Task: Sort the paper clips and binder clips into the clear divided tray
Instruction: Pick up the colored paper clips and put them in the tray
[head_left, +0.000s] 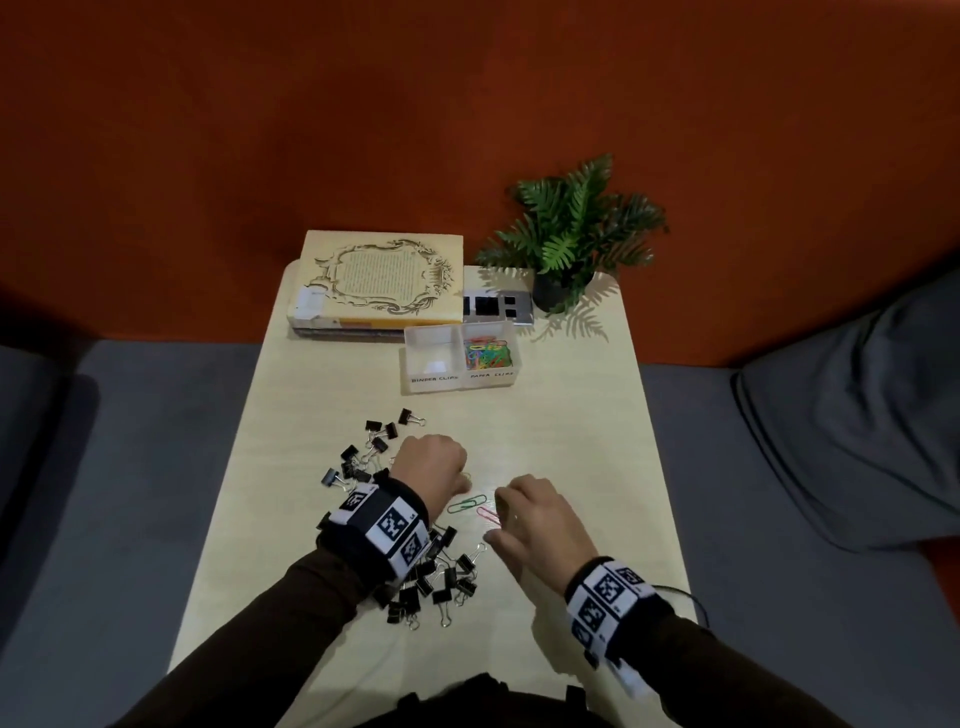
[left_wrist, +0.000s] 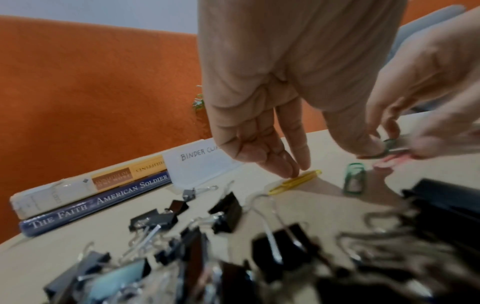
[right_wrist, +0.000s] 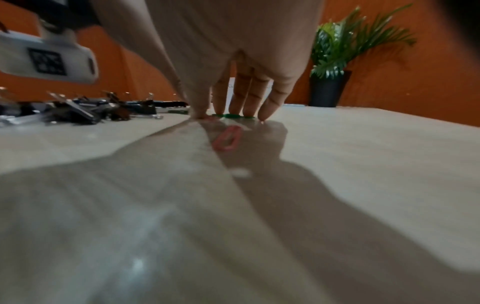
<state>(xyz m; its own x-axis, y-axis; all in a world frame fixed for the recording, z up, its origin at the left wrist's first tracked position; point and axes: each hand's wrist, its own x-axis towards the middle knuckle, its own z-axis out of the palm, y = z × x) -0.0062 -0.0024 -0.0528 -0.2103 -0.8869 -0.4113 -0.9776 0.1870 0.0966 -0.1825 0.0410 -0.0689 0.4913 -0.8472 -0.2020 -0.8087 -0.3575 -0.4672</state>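
Observation:
The clear divided tray (head_left: 415, 364) stands mid-table, with coloured paper clips (head_left: 488, 352) in its right compartment and its left one labelled BINDER CLIPS (left_wrist: 200, 154). Black binder clips (head_left: 441, 577) lie in two heaps around my left wrist. My left hand (head_left: 436, 460) points down, its straight fingertips (left_wrist: 288, 168) touching a yellow paper clip (left_wrist: 296, 181), thumb apart. A green paper clip (head_left: 465, 505) and a pink one (head_left: 488, 515) lie between my hands. My right hand (head_left: 530, 514) has its thumb and fingertips (right_wrist: 265, 113) on the table at a green clip (right_wrist: 231, 116). Whether it pinches that clip is unclear.
Two stacked books (head_left: 379, 280) sit behind the tray at the back left, a small black-and-white marker card (head_left: 498, 306) beside them. A potted fern (head_left: 571, 234) stands at the back right corner. Bare tabletop (head_left: 582, 415) lies to the right of the hands.

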